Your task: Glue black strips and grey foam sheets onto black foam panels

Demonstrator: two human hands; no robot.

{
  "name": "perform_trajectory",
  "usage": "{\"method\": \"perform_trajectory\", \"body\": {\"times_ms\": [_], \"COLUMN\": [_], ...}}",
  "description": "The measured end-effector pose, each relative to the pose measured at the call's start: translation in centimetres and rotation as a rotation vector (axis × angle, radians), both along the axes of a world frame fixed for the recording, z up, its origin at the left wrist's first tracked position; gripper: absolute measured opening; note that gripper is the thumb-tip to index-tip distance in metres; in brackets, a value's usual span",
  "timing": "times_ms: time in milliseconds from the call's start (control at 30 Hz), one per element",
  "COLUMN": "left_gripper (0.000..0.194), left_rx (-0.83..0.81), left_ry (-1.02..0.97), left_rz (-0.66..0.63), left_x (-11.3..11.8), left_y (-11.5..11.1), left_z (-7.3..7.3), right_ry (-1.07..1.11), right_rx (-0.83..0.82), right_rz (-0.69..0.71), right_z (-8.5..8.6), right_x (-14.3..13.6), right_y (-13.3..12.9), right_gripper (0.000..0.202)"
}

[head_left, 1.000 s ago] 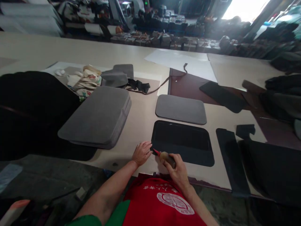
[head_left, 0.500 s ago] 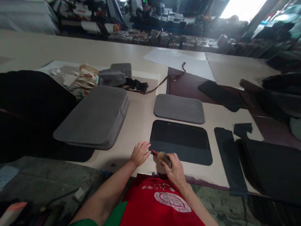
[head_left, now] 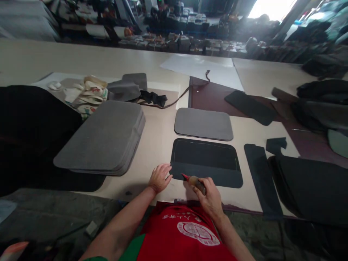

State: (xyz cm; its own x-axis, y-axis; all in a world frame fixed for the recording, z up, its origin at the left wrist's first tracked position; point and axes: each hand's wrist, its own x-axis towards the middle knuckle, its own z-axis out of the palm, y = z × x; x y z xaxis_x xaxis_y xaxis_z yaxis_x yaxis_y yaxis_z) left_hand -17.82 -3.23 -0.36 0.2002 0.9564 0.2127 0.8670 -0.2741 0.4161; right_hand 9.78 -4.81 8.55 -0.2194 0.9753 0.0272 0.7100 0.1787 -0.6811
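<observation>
Holding small glue bottle [head_left: 196, 183] tight in right hand [head_left: 210, 197], red tip pointing left at near edge of black pad [head_left: 206, 163]. Left hand [head_left: 159, 178] lying flat, fingers spread, touching pad's left corner. Pad lying long side left-to-right, just ahead of both hands.

Stack of grey pads [head_left: 102, 139] at left on table [head_left: 160, 137]. Single grey pad [head_left: 203, 124] at centre. Black strip [head_left: 261, 177] at right, small black piece [head_left: 276, 145] just beyond. Printed cloth bundle [head_left: 88, 95] and black strap [head_left: 153, 98] farther back.
</observation>
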Motion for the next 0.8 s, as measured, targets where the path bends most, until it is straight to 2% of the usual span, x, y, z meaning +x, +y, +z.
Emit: {"method": "perform_trajectory", "body": {"times_ms": [167, 400, 500, 600, 800], "left_gripper": [0.04, 0.039, 0.039, 0.039, 0.038], "left_rx": [0.002, 0.011, 0.017, 0.027, 0.037], "left_ry": [0.006, 0.013, 0.008, 0.003, 0.016], "left_rz": [-0.004, -0.009, -0.01, -0.012, -0.006], "left_x": [0.0, -0.1, -0.1, -0.1, -0.2], "left_y": [0.1, 0.1, 0.1, 0.2, 0.4], "left_z": [0.0, -0.1, -0.3, -0.6, -1.0], "right_ry": [0.039, 0.043, 0.003, -0.028, -0.051], "right_rx": [0.021, 0.056, 0.054, 0.03, -0.008], "right_rz": [0.012, 0.102, 0.115, 0.084, -0.065], "right_z": [0.1, -0.1, 0.1, 0.5, 0.9], "right_x": [0.2, -2.3, -2.5, -1.3, 3.7], "right_y": [-0.1, 0.2, 0.2, 0.0, -0.8], "right_gripper": [0.021, 0.021, 0.022, 0.021, 0.019]}}
